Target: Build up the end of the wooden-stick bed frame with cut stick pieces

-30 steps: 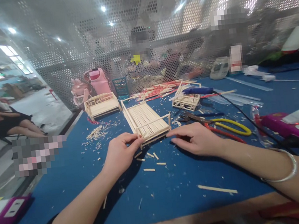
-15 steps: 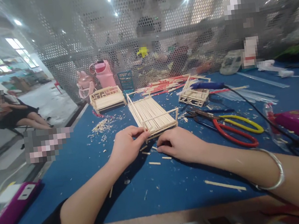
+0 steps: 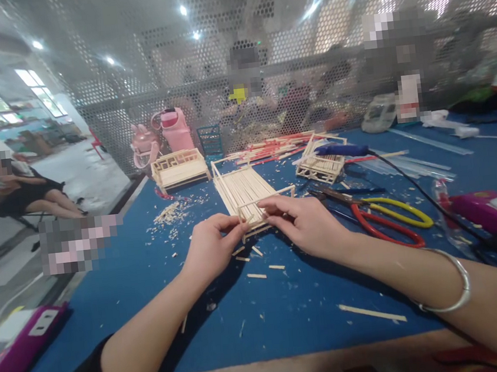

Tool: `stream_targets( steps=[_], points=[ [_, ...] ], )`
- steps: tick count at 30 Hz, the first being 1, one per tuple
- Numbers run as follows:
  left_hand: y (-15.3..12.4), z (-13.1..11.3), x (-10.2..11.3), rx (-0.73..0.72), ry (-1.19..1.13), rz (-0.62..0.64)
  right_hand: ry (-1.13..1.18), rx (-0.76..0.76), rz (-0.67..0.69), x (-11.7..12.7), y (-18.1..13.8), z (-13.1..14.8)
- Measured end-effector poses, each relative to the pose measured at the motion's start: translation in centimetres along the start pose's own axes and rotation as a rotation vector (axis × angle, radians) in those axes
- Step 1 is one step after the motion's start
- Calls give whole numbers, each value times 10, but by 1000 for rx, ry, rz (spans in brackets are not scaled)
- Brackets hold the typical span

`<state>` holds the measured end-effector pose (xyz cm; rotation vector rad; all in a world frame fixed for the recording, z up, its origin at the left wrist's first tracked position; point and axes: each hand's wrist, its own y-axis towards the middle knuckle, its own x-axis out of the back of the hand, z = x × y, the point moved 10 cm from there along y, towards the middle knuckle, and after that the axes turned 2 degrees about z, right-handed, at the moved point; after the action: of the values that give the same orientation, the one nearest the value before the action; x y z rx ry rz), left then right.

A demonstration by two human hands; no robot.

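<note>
A small bed-like frame built of thin wooden sticks [image 3: 244, 189] lies on the blue table mat [image 3: 296, 299] in front of me. My left hand [image 3: 213, 247] pinches the near left corner of the frame. My right hand [image 3: 305, 220] has its fingers closed at the near end rail, seemingly with a short stick piece between them. Several short stick offcuts [image 3: 258, 275] lie on the mat just below both hands.
Red and yellow handled cutters [image 3: 385, 219] lie right of my right hand. A blue glue gun [image 3: 342, 150] rests on another stick model [image 3: 320, 166]. A third model [image 3: 180, 169], pink bottles [image 3: 175, 128], loose sticks [image 3: 280, 146] and a perforated screen stand behind. A seated person [image 3: 13, 190] is at the left.
My right hand came from the frame's right corner down to the offcuts on the mat, then rose to the near end rail. My left hand kept its pinch on the left corner.
</note>
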<state>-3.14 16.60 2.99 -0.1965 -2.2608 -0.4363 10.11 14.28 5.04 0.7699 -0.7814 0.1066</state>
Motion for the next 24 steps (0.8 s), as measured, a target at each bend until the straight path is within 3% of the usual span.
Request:
stream_targets(
  steps=[6,24],
  points=[
    [0,-1,0,-10,13,6,-99,-60,-2,-8,2,-7],
    [1,-1,0,-11,-1,1,-45,-77,9,-14,8,-6]
  ],
)
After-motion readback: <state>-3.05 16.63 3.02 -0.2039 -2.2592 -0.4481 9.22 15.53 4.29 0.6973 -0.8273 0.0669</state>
